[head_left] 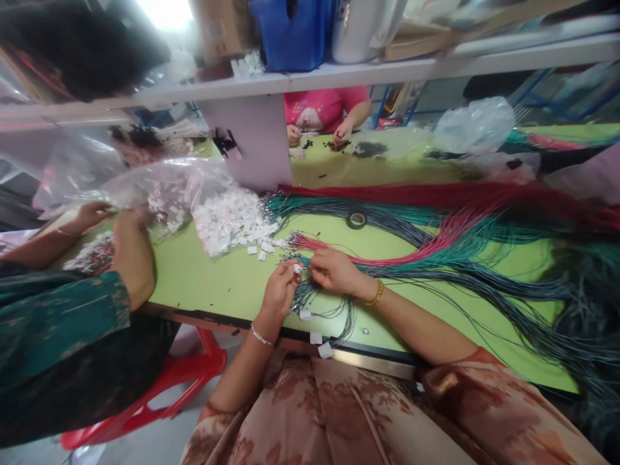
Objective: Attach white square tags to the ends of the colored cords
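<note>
Between the fingertips of my left hand is a small white plastic connector housing. Close beside it, my right hand is closed in a pinch at the ends of thin wires; which wire it grips is too small to make out. Under and around both hands lie bundles of red wires, green wires and dark wires with metal tips. Several wires with white connectors on their ends hang at the table's front edge. Beyond my left hand lies a heap of loose white housings.
A roll of black tape lies on the green table. To the left, a co-worker's arm reaches over the table near a red stool. Another person in pink works across, beneath a shelf holding a blue bin.
</note>
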A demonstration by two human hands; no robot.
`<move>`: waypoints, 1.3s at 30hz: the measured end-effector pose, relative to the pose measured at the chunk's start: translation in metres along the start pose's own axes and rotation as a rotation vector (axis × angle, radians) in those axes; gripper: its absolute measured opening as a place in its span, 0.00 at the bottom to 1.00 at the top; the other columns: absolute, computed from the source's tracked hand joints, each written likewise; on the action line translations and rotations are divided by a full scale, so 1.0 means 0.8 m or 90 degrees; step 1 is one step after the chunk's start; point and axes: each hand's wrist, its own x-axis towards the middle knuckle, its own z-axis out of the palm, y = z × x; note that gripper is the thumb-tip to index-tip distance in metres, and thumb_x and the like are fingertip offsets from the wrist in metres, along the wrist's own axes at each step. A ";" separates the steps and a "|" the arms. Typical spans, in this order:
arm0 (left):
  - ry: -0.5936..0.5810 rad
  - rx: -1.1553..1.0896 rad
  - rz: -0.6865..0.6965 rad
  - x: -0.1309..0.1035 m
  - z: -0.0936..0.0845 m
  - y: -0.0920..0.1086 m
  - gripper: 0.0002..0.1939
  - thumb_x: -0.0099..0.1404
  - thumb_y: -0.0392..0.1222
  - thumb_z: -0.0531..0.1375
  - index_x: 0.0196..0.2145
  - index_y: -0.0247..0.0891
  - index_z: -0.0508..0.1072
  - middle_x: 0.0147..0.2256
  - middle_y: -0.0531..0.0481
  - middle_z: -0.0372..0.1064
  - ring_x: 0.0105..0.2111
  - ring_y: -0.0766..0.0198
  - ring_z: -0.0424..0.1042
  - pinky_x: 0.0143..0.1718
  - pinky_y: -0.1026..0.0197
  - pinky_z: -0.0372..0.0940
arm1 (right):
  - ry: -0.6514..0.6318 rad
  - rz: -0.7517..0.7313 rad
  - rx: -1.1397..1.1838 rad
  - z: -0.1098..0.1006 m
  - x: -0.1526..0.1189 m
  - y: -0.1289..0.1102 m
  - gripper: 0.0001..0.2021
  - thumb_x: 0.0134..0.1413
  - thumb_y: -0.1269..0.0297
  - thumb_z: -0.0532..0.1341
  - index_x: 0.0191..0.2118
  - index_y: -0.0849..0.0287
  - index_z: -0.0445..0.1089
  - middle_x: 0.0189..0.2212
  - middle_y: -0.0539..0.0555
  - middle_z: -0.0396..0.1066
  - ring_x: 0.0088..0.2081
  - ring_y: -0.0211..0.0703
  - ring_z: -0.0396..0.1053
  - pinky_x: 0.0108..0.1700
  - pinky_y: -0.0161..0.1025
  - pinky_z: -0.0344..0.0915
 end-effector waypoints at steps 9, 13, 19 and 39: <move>0.014 0.057 0.037 -0.002 0.009 -0.016 0.14 0.51 0.41 0.70 0.33 0.34 0.72 0.27 0.54 0.67 0.26 0.73 0.65 0.32 0.66 0.62 | -0.099 0.035 -0.062 0.001 0.002 -0.008 0.06 0.54 0.71 0.55 0.29 0.61 0.68 0.27 0.56 0.67 0.28 0.40 0.59 0.31 0.36 0.51; 0.022 0.056 0.037 0.002 0.008 -0.021 0.15 0.51 0.41 0.70 0.33 0.34 0.72 0.27 0.54 0.67 0.26 0.72 0.66 0.33 0.66 0.62 | -0.114 0.083 -0.024 0.003 0.001 -0.011 0.09 0.58 0.69 0.53 0.29 0.62 0.66 0.27 0.56 0.69 0.29 0.40 0.61 0.32 0.37 0.53; 0.032 0.100 0.045 0.009 0.009 -0.023 0.15 0.50 0.43 0.70 0.31 0.34 0.72 0.24 0.55 0.66 0.23 0.72 0.63 0.28 0.66 0.58 | -0.129 0.148 -0.068 0.008 -0.002 -0.013 0.09 0.58 0.67 0.53 0.31 0.63 0.68 0.27 0.57 0.70 0.26 0.39 0.60 0.31 0.37 0.50; 0.013 0.106 0.023 0.007 0.006 -0.016 0.14 0.50 0.44 0.70 0.32 0.34 0.74 0.29 0.51 0.71 0.27 0.70 0.67 0.31 0.66 0.61 | -0.192 0.106 -0.245 0.016 0.078 0.062 0.14 0.62 0.61 0.53 0.41 0.66 0.70 0.39 0.67 0.68 0.39 0.50 0.64 0.39 0.40 0.53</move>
